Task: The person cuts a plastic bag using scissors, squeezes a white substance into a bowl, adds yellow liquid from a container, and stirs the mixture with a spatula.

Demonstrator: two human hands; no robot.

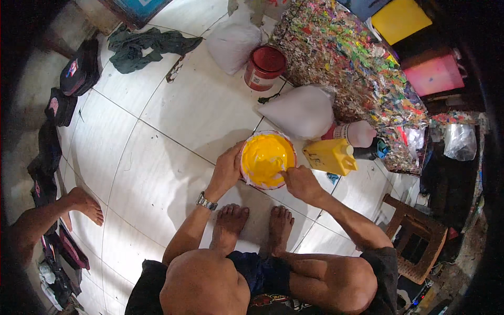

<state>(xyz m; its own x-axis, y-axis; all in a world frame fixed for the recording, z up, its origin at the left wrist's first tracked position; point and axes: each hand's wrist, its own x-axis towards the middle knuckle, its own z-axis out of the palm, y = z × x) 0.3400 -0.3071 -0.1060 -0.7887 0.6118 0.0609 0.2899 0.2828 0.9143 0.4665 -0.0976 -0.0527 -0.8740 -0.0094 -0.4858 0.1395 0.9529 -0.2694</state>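
A round tub point(243, 170) filled with thick yellow paint point(268, 155) stands on the tiled floor in front of my feet. White streaks run through the paint and smear the rim. My left hand point(227, 170) grips the tub's left side, fingers around its wall. At the lower right rim, my right hand point(303, 185) is closed in a fist, reaching just over the paint. Whatever it holds is hidden by the fingers and the paint. Nearest that hand is a yellow jerrycan point(331, 156), lying tilted beside the tub.
Behind the tub are a white plastic sack point(302, 111), a dark red can point(265, 68) and another white bag point(233, 46). A pink bottle point(361, 134) lies right, by a paint-speckled slab point(362, 79). A brown stool point(417, 239) stands lower right. Another person's foot point(86, 206) is at left.
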